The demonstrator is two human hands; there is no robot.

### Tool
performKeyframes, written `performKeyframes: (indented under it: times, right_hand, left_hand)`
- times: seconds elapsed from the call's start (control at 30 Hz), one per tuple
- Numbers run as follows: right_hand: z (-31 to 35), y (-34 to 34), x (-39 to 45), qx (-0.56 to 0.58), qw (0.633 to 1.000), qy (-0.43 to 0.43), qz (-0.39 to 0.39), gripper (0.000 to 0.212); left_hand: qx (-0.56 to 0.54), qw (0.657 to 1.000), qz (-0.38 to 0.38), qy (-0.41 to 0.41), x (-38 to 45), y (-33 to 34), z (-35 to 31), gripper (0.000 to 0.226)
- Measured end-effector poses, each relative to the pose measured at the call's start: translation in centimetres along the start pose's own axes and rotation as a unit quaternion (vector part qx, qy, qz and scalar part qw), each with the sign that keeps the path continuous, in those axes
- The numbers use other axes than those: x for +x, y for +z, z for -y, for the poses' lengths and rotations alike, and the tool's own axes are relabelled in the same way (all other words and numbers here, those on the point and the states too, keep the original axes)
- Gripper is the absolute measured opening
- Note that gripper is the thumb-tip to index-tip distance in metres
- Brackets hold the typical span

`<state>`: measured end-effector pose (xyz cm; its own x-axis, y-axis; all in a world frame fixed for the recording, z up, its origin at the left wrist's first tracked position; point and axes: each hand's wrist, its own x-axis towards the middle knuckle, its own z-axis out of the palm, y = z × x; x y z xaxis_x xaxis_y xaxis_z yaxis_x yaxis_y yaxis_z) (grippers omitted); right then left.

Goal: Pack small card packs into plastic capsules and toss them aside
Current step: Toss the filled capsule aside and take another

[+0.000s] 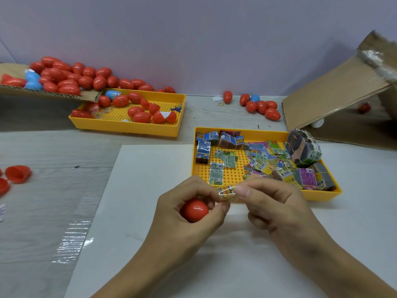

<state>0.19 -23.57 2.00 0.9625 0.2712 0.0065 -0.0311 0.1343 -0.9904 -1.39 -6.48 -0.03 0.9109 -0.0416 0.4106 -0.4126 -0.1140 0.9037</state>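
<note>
Risk sits mainly in the pinch between the two hands. Left hand (189,208) curls round a red capsule (194,210), its fingers wrapped about the shell, with thumb and forefinger also touching a small card pack (228,192). Right hand (272,203) pinches the other end of that pack between thumb and forefinger, the remaining fingers curled loosely under. The pack hangs in the air above the white sheet (150,190), just in front of the near rim of the card tray (322,195), and is not yet inside any shell.

Whether the capsule is closed or an open half cannot be told; only its rounded end shows. If it is closed, the left hand must split it while holding the pack, and the glossy wrapper could slip from so light a grip and drop to the sheet or into the tray among the loose packs. If it is a half, the pack looks nearly as wide as the mouth, so pushing it in flat may buckle it or leave a corner caught in the seam, stopping the halves from snapping shut.

Smooth shell in a busy hand may also squirt free and roll across the desk (53,147) toward the loose halves (17,174) at the left edge.
</note>
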Motion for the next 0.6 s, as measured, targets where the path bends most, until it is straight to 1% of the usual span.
performKeyframes:
  times: [0.07, 0.17, 0.27, 0.37, 0.4, 0.43, 0.5, 0.53, 0.6]
  right_hand:
    - [0.04, -0.04, 0.02, -0.016, 1.000, -0.008, -0.006, 0.024]
    - [0.11, 0.00, -0.03, -0.057, 0.997, -0.043, 0.000, 0.023]
    - [0.16, -0.01, -0.06, -0.061, 0.996, -0.071, 0.006, 0.017]
    - [0.05, -0.01, -0.02, -0.077, 0.993, -0.088, -0.018, 0.017]
    - [0.02, -0.04, 0.02, -0.078, 0.992, -0.089, -0.033, 0.017]
    - [0.00, -0.09, 0.08, -0.077, 0.992, -0.089, -0.048, 0.019]
    - [-0.04, -0.21, 0.16, -0.080, 0.991, -0.088, -0.067, 0.024]
    - [-0.05, -0.25, 0.14, -0.085, 0.990, -0.088, -0.072, 0.024]
    - [-0.10, -0.23, 0.10, -0.099, 0.988, -0.091, -0.072, 0.021]
  left_hand:
    - [0.004, 1.000, 0.011, 0.003, -0.09, 0.06, 0.03, 0.008]
    - [0.002, 1.000, 0.014, 0.004, -0.08, 0.02, 0.08, 0.009]
    - [0.001, 1.000, 0.016, 0.000, -0.11, -0.04, 0.10, 0.008]
    - [0.013, 1.000, 0.016, 0.001, -0.20, -0.01, -0.08, 0.008]
    - [0.012, 1.000, 0.013, -0.010, -0.24, -0.02, -0.11, 0.010]
    - [0.000, 1.000, 0.009, -0.030, -0.28, -0.03, -0.08, 0.017]
    - [-0.057, 0.996, 0.010, -0.067, -0.42, -0.14, 0.08, 0.031]
    - [-0.088, 0.993, 0.014, -0.075, -0.52, -0.14, 0.14, 0.035]
    - [-0.109, 0.991, 0.015, -0.078, -0.70, -0.06, 0.11, 0.032]
